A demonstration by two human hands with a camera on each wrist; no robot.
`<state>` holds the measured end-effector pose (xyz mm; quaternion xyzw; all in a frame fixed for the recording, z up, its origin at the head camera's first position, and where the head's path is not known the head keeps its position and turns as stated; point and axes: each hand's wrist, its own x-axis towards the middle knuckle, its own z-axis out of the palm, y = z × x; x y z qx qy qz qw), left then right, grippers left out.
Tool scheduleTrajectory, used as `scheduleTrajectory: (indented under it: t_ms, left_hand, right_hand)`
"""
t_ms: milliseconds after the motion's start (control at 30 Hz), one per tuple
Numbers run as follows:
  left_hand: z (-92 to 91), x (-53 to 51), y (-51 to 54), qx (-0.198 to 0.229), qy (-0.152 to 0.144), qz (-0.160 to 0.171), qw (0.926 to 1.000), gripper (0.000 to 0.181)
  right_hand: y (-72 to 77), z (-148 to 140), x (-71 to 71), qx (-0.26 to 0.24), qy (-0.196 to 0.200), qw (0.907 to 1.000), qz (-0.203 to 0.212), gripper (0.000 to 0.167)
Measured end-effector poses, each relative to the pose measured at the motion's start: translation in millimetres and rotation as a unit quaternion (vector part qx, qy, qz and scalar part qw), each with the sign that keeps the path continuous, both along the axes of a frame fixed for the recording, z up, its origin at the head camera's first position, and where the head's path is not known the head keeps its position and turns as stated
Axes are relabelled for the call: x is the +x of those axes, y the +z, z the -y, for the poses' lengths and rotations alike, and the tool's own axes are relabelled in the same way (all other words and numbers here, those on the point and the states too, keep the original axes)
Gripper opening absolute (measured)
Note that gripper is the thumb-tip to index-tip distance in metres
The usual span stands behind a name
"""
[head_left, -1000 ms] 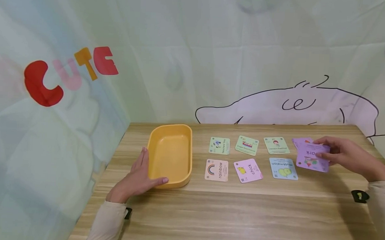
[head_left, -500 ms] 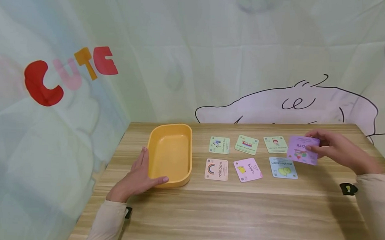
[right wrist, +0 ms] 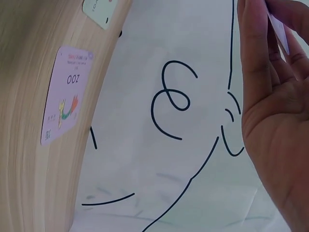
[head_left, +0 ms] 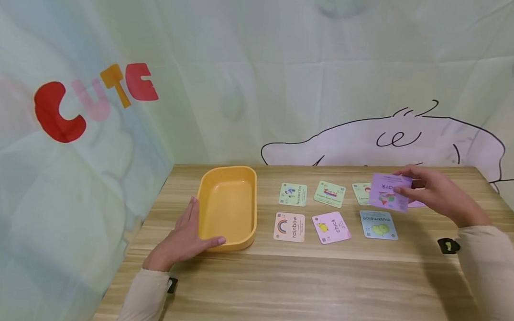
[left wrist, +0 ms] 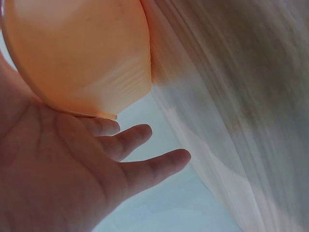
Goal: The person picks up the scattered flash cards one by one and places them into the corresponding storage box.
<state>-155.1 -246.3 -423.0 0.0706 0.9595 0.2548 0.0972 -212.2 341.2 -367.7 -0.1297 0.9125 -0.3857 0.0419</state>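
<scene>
In the head view, my right hand (head_left: 436, 192) pinches a purple card (head_left: 389, 191) between thumb and fingers, raised above the table; it partly covers the green lantern card (head_left: 361, 194) and another purple card (head_left: 416, 204). The right wrist view shows that lower card as a zoo card (right wrist: 67, 96) lying flat. My left hand (head_left: 182, 236) rests against the left side of a yellow tray (head_left: 255, 208), thumb over its near rim. Seen from the left wrist, the left hand's (left wrist: 87, 159) fingers are extended beside the tray wall (left wrist: 96, 53).
Several cards lie right of the tray: teacher's day (head_left: 293, 194), dragon boat (head_left: 329, 194), rainbow (head_left: 289, 227), chick (head_left: 331, 228) and muskmelon (head_left: 378, 225). Behind the wooden table (head_left: 303, 287) hangs a printed curtain (head_left: 251, 83).
My right hand has moved left and slightly toward the back with the purple card, which now overlaps the lantern card in the head view. The left hand and tray stay put.
</scene>
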Motion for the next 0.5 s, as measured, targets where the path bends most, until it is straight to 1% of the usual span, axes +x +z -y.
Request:
scheduleTrajectory:
  t_ms: [100,233,367,500]
  left_hand:
    - [0.1,-0.2,-1.2,-0.001,0.001,-0.004,1.0000,0.134]
    - [-0.1,-0.5,-1.3,0.000,0.003,-0.004,1.0000,0.135]
    - [-0.7,-0.7,-0.5,0.002,0.004,-0.001,1.0000,0.136]
    - [-0.7,-1.0,0.1,0.000,0.003,0.004,1.0000,0.135]
  right_hand:
    - [1.0,5.2,-1.1,-0.003,-0.002,1.0000,-0.007,0.039]
    - [1.5,9.3,-3.5,0.008,-0.004,0.9998,-0.016,0.042]
    - [1.4,10.6,-5.5,0.015,0.008,0.9994,-0.029,0.044]
    - [2.0,14.8,-5.9,0.015,-0.004,0.9995,-0.027,0.043]
